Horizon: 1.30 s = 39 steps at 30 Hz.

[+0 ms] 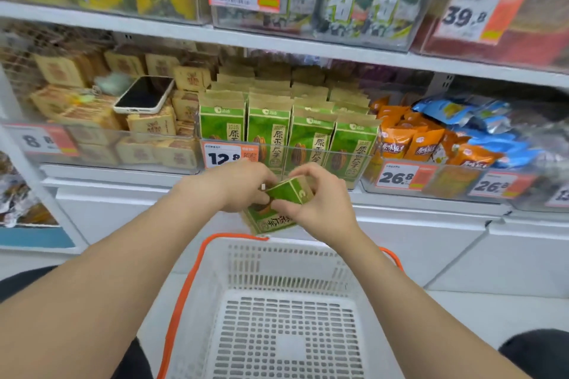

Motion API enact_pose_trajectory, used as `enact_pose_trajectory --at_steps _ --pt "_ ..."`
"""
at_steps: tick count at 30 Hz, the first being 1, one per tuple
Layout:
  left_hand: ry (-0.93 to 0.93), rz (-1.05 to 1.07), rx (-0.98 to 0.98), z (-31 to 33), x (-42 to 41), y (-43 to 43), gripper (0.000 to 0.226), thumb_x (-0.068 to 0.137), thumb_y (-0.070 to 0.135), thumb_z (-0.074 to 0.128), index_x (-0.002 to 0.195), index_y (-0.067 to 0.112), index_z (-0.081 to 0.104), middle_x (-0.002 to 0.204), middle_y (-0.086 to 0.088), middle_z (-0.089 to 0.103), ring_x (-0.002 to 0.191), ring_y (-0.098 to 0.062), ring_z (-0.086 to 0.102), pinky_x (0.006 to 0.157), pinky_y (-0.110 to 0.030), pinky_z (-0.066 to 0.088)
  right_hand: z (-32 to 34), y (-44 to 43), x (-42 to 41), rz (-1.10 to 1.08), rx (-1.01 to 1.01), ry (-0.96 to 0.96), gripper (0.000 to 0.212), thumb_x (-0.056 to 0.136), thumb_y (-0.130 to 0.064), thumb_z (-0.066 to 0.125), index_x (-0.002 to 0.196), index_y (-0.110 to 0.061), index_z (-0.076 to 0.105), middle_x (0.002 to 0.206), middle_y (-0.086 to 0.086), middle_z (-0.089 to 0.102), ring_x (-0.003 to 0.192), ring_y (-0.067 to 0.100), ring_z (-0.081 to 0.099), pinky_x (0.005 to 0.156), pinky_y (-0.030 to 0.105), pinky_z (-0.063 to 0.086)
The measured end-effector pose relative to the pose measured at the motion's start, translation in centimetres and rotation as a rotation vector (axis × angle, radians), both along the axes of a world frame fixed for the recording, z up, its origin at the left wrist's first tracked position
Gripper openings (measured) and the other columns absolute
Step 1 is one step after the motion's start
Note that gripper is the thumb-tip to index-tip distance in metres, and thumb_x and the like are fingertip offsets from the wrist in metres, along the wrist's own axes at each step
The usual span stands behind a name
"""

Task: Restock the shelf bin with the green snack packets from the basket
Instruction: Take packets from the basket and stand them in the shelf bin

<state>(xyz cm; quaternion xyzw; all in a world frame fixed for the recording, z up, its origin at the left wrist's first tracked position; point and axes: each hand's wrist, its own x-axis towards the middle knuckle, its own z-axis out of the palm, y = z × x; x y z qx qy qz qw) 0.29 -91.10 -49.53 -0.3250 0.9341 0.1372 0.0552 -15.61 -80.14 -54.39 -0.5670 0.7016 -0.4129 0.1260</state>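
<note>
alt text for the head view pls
The left hand and right hand hold green snack packets over a white basket, before a clear shelf bin lined with the same packets. A phone lies on boxes at left.

Tilted green packets (pixel 286 193) above white basket (pixel 289 260), before packed clear bin (pixel 317 150)

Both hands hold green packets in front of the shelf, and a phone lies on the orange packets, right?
Not quite: the head view shows the phone lying on the tan packets, not the orange packets. The left hand and right hand do hold green packets in front of the shelf.
</note>
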Motion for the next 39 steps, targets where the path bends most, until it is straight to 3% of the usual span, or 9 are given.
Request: enact_pose_trajectory --at_steps 5,8,11,13,17,22,28,32,39 --pt "0.46 0.098 0.056 3.7 0.8 0.4 0.012 0.103 0.025 0.068 0.103 0.025 0.079 0.087 0.009 0.075 0.082 -0.005 0.067 0.076 -0.03 0.056 5.3 0.3 0.6 -0.149 -0.355 -0.162 0.061 0.063 -0.04 0.097 0.112 -0.038 0.06 0.101 -0.035 0.065 0.093 -0.003 0.066 0.088 0.034 0.056" --pt "0.674 0.153 0.105 5.1 0.9 0.6 0.017 0.105 0.024 0.065 0.094 0.022 0.078 0.069 0.009 0.072 0.061 0.0 0.063 0.062 -0.024 0.052 8.1 -0.4 0.2 -0.126 -0.415 -0.126 0.06 0.071 -0.038 0.092 0.118 -0.038 0.055 0.105 -0.022 0.068 0.094 0.002 0.067 0.086 0.037 0.056" --pt "0.873 0.265 0.08 6.1 0.6 0.2 0.013 0.103 0.024 0.067 0.106 0.025 0.08 0.091 0.013 0.077 0.079 0.002 0.069 0.066 -0.022 0.057 10.6 -1.5 -0.2 0.001 -0.357 -0.02 0.053 0.083 -0.021 0.083 0.12 -0.037 0.05 0.103 -0.016 0.07 0.093 0.012 0.07 0.083 0.046 0.057" --pt "0.939 0.384 -0.103 6.7 0.5 -0.2 0.013 0.102 0.022 0.068 0.112 0.024 0.078 0.105 0.012 0.075 0.091 -0.002 0.067 0.078 -0.022 0.053 12.1 -2.2 -0.4 0.031 -0.348 0.057 0.049 0.087 -0.017 0.079 0.12 -0.038 0.049 0.11 -0.017 0.068 0.097 0.017 0.067 0.085 0.044 0.055" --pt "0.785 0.519 -0.436 7.1 0.2 -1.1 0.029 0.105 0.013 0.06 0.125 0.031 0.071 0.125 0.006 0.068 0.124 -0.027 0.05 0.099 -0.045 0.037 12.9 -3.3 -0.6 0.061 -0.401 0.089 0.046 0.093 -0.011 0.075 0.126 -0.031 0.05 0.12 -0.019 0.063 0.076 0.0 0.058 0.073 0.02 0.044" --pt "0.581 0.505 -0.465 5.8 0.2 -2.9 0.033 0.108 0.026 0.056 0.137 0.04 0.064 0.135 0.008 0.063 0.119 -0.026 0.037 0.088 -0.044 0.023 11.5 -4.6 -0.7 0.162 -0.324 0.18 0.047 0.094 -0.006 0.072 0.131 -0.027 0.051 0.121 -0.018 0.062 0.077 -0.011 0.053 0.074 0.017 0.039" --pt "0.563 0.465 -0.47 5.3 0.3 -4.6 0.027 0.107 0.027 0.051 0.106 0.043 0.073 0.098 0.013 0.065 0.099 -0.022 0.028 0.077 -0.04 0.014 11.6 -6.1 -0.8 0.124 -0.187 0.434 0.05 0.095 -0.021 0.072 0.135 -0.039 0.047 0.114 -0.014 0.065 0.105 0.017 0.052 0.096 0.042 0.035" --pt "0.617 0.519 -0.424 5.0 0.0 -5.6 0.023 0.105 0.026 0.057 0.1 0.039 0.076 0.099 0.014 0.068 0.103 -0.022 0.03 0.081 -0.042 0.016 11.7 -7.0 -0.8 0.088 -0.099 0.525 0.045 0.096 -0.03 0.071 0.134 -0.039 0.047 0.111 -0.007 0.058 0.119 0.021 0.039 0.095 0.038 0.022" --pt "0.69 0.586 -0.309 4.6 -0.4 -6.4 0.027 0.106 0.023 0.059 0.095 0.043 0.074 0.108 0.011 0.072 0.124 -0.031 0.048 0.088 -0.045 0.023 12.0 -8.2 0.0 0.056 0.072 0.681 0.038 0.095 -0.037 0.072 0.127 -0.032 0.053 0.105 -0.002 0.058 0.122 0.029 0.036 0.094 0.045 0.024"
